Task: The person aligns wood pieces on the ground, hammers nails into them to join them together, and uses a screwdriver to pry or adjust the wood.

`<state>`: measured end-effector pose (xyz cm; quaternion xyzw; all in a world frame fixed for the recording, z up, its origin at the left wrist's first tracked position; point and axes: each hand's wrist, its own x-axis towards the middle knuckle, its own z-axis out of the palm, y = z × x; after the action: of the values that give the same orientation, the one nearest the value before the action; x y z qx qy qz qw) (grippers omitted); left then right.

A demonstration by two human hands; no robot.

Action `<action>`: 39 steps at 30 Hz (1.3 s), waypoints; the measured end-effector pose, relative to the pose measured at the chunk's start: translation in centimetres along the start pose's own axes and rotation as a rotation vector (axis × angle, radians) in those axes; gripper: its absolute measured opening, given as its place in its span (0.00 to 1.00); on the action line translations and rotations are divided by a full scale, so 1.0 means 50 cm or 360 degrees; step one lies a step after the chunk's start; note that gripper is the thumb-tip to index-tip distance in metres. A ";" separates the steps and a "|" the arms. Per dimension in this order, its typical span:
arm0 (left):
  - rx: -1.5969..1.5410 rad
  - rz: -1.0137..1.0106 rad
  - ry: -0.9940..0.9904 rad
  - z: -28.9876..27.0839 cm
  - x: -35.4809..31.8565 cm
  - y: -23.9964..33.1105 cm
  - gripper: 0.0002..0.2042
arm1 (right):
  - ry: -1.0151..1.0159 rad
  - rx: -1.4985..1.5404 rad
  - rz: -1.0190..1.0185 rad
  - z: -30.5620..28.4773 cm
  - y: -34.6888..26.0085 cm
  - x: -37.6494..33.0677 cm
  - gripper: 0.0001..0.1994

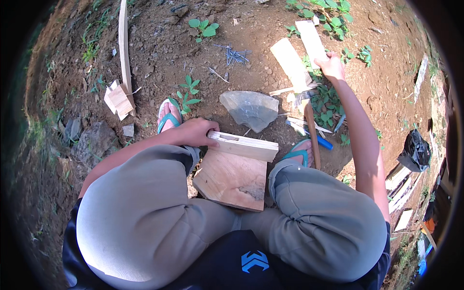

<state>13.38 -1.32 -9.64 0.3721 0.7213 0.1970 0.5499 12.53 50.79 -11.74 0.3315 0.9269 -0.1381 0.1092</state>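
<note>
My left hand point(195, 132) grips the left end of a narrow wooden strip point(247, 149), which stands along the far edge of a flat wooden board point(229, 176) between my knees. There is a slot in the strip's upper edge near my fingers. Out to the far right, my right hand point(333, 67) has its fingers closed on the near end of a pale wooden plank point(311, 42). Beside it on the ground lies another pale plank point(291, 60). A hammer point(312, 137) with a wooden handle lies close to my right foot, its head among wood scraps.
Several loose nails point(237, 55) lie on the soil ahead. A flat grey stone point(252, 110) sits just beyond the board. Near the hammer is a blue handle point(324, 143). Wood offcuts point(119, 100) and a long stick point(124, 43) lie left; a black plastic bag point(414, 151) is right.
</note>
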 end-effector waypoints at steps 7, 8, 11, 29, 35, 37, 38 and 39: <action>-0.0013 0.0012 -0.0013 0.005 0.008 -0.007 0.24 | 0.0083 -0.0148 0.0049 -0.005 -0.035 -0.025 0.30; -0.0012 0.0013 -0.0014 0.005 0.009 -0.006 0.24 | 0.0188 -0.0149 0.0057 -0.002 -0.035 -0.034 0.29; -0.0037 0.0044 0.0001 0.003 0.011 -0.003 0.24 | 0.0718 -0.0218 -0.0217 -0.005 -0.036 -0.063 0.24; -0.0008 0.0062 0.0008 -0.003 0.020 0.005 0.24 | 0.0456 0.0708 -0.0497 -0.060 -0.105 -0.240 0.25; -0.0020 0.0022 -0.0015 -0.003 0.010 0.003 0.23 | 0.0475 0.1441 -0.0465 -0.206 -0.222 -0.362 0.27; -0.0010 0.0006 0.0000 -0.001 0.002 0.002 0.23 | 0.0599 0.1469 -0.0658 -0.218 -0.255 -0.387 0.26; -0.0010 0.0015 -0.0005 -0.001 0.007 0.004 0.23 | 0.0632 0.1435 -0.0682 -0.227 -0.263 -0.403 0.26; -0.0010 0.0023 -0.0008 -0.002 0.010 0.006 0.23 | 0.0662 0.1402 -0.0709 -0.233 -0.270 -0.414 0.26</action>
<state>13.33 -0.74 -9.74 0.3761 0.7167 0.2022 0.5514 18.19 32.53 7.77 0.1616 0.8312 -0.4651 -0.2583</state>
